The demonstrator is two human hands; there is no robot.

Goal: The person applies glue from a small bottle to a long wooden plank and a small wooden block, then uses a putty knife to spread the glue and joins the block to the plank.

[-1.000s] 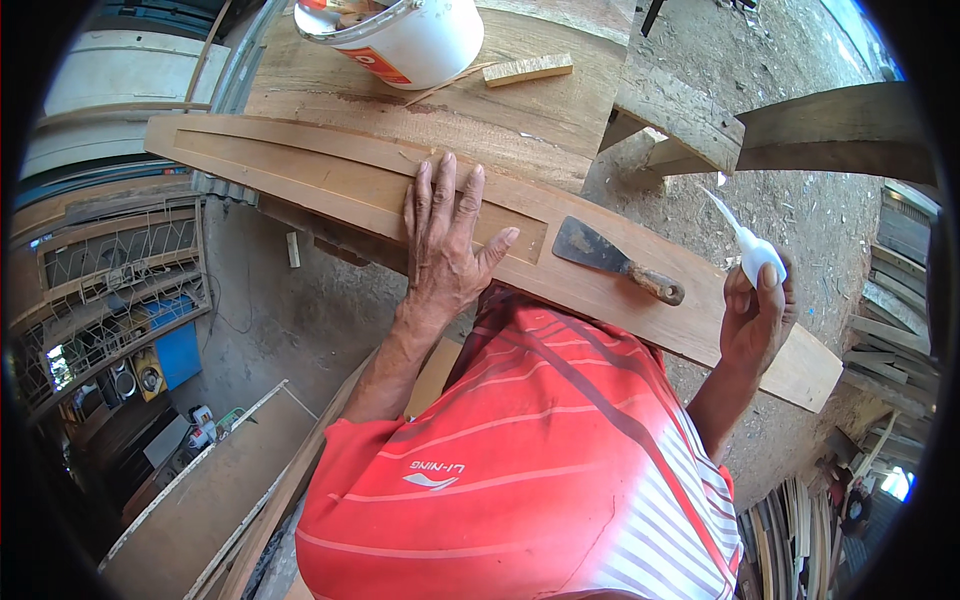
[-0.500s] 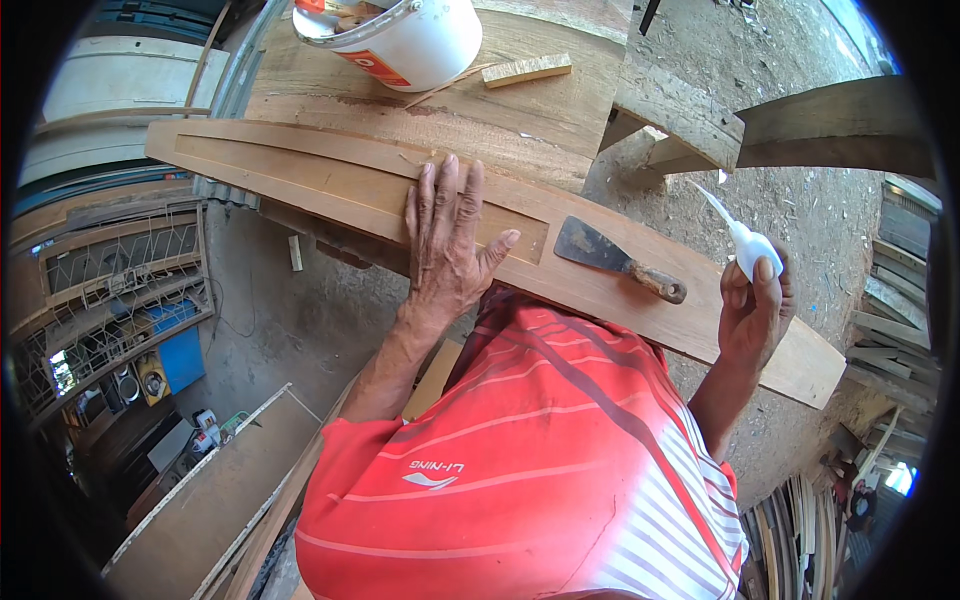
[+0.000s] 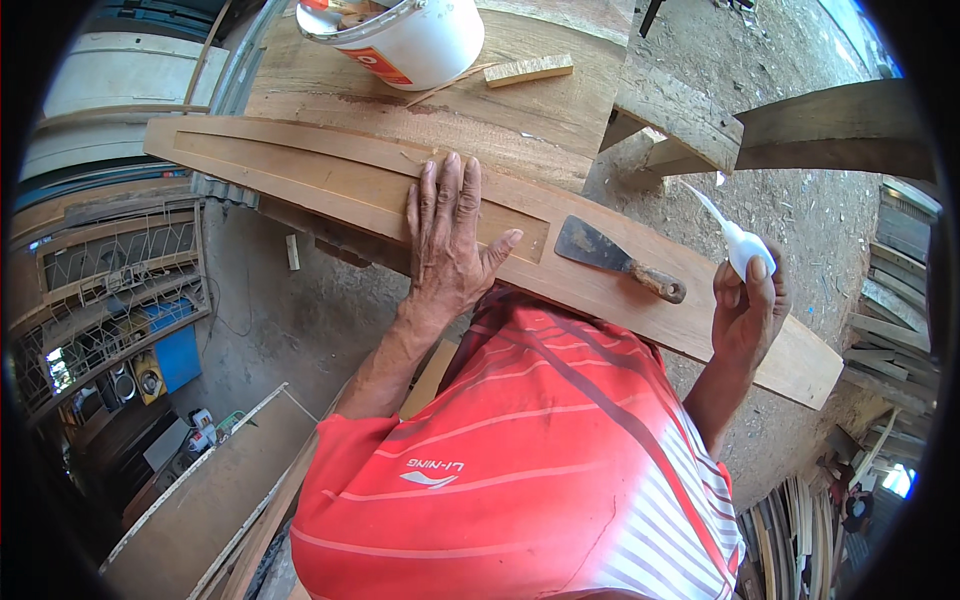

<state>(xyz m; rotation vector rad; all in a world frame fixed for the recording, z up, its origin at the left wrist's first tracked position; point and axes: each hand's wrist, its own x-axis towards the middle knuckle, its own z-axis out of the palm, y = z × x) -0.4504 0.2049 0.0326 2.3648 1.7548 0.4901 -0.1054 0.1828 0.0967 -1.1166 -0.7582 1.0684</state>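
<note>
My left hand (image 3: 449, 235) lies flat across a long wooden board (image 3: 330, 170), its fingers stretched out and the thumb pointing right. A shallow recessed panel runs along the board's left and middle part. In my right hand (image 3: 748, 310), raised at the board's right end, is a small white squeeze bottle (image 3: 749, 252) with a long thin nozzle tilted up and to the left. Between the two hands a putty knife (image 3: 622, 260) rests on the board, its dark blade toward my left hand and its worn wooden handle toward my right.
Beyond the board, a wooden worktop (image 3: 480, 132) carries a white bucket (image 3: 410, 45) and a short wood offcut (image 3: 529, 70). A wooden trestle (image 3: 690, 125) stands at the far right. Stacked timber (image 3: 895, 320) lines the right side; a metal-grille frame (image 3: 120, 270) stands at left.
My right hand has shifted slightly left with the squeeze bottle. My left hand stays flat on the board, and the putty knife has not moved.
</note>
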